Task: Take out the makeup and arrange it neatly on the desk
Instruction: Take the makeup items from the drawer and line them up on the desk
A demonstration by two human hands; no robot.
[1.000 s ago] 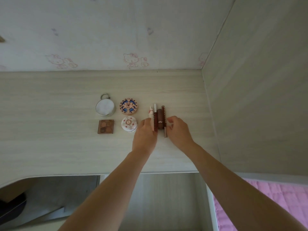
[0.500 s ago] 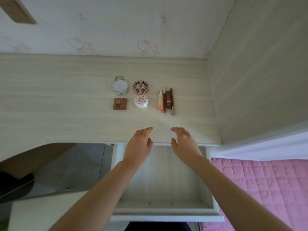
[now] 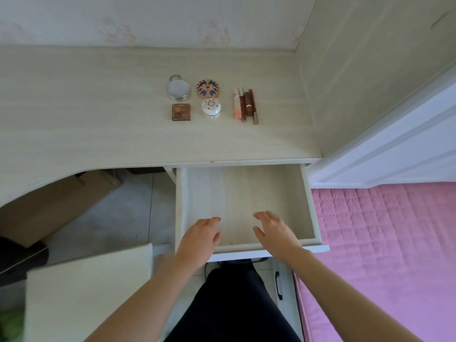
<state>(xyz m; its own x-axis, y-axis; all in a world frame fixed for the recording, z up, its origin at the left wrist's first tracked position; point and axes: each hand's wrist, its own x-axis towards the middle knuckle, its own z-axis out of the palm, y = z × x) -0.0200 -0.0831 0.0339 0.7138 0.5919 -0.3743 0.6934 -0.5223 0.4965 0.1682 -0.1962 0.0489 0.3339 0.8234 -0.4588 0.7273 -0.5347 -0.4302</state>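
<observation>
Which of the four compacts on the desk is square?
The brown palette, front left of the block. The mirror, the blue-patterned compact and the white compact are all round.

Both forearms are bare, with no sleeves showing. The left hand [image 3: 199, 239] and right hand [image 3: 275, 233] wear nothing. Below the drawer [image 3: 311, 213], dark black clothing [image 3: 234, 304] covers the lap.

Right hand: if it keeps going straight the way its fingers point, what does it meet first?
The right hand points away from the person, over the open drawer, which looks empty. Nothing lies ahead in the drawer; the first thing met would probably be the desk front edge, though height is unclear.
</observation>
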